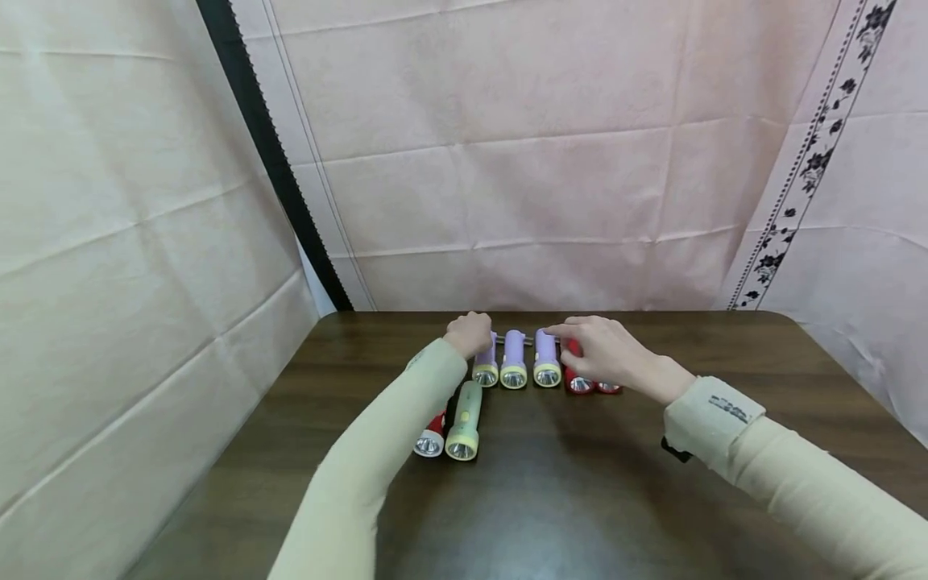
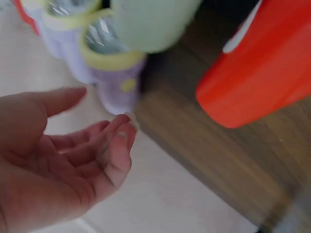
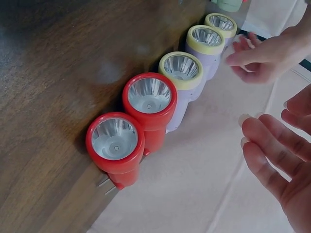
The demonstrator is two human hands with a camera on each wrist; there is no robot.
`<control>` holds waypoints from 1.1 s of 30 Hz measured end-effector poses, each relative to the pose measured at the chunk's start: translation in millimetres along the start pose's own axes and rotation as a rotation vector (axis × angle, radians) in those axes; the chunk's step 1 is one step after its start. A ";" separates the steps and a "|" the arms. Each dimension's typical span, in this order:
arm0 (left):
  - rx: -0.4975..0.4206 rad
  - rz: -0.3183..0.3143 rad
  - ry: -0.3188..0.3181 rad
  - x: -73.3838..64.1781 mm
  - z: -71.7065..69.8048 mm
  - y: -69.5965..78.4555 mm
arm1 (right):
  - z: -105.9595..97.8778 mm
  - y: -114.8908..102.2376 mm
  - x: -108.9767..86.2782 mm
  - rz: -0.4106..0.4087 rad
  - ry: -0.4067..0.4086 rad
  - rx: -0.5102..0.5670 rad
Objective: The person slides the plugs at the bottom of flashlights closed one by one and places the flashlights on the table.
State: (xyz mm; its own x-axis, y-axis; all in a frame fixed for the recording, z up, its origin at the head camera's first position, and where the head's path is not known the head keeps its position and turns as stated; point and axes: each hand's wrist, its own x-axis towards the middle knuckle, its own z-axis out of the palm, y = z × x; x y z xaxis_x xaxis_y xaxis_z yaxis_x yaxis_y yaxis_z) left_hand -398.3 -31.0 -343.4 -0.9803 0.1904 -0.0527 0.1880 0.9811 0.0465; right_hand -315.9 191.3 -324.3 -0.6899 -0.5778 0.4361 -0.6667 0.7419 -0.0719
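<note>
Several flashlights stand in a row toward the far edge of the table: three purple flashlights with yellow rims, then two red flashlights. My left hand is beside the leftmost purple flashlight, fingers loosely bent and nothing between them. Over the right part of the row, my right hand partly covers the red ones, its index fingertip overlapping a purple flashlight in the head view. In the right wrist view its relaxed fingers hold nothing. Nearer lie a green flashlight and a red flashlight with a white rim, partly hidden by the left sleeve.
The flashlights are on a dark wooden table. Pale cloth hangs behind it and at the left side. Metal prongs stick out by the end red flashlight. A dark strap shows under the right cuff.
</note>
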 end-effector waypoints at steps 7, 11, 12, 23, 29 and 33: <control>-0.076 -0.094 -0.074 8.2 5.1 2.8 | 1.1 -1.7 -0.2 0.025 -0.011 0.012; -0.113 -0.092 -0.114 13.8 8.8 3.5 | 1.2 -1.0 -0.9 0.036 -0.012 0.001; -0.120 -0.089 -0.115 16.2 10.5 2.6 | 0.8 -1.2 -1.2 0.039 -0.013 0.002; -0.224 -0.110 -0.047 16.2 6.3 -15.6 | -0.2 1.8 -3.3 0.053 -0.030 0.008; -0.310 -0.078 -0.035 19.3 -2.7 -17.2 | -4.1 4.8 -0.8 0.051 -0.007 0.008; -0.341 -0.045 -0.002 12.5 -11.2 -12.0 | -7.0 5.4 0.8 0.053 0.002 0.020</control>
State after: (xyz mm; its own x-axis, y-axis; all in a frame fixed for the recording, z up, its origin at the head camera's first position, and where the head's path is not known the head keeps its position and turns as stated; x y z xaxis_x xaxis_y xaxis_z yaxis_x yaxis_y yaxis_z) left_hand -413.5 -40.8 -333.5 -0.9870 0.1475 -0.0641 0.1132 0.9202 0.3748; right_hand -318.0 197.2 -318.1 -0.7237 -0.5375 0.4327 -0.6350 0.7642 -0.1128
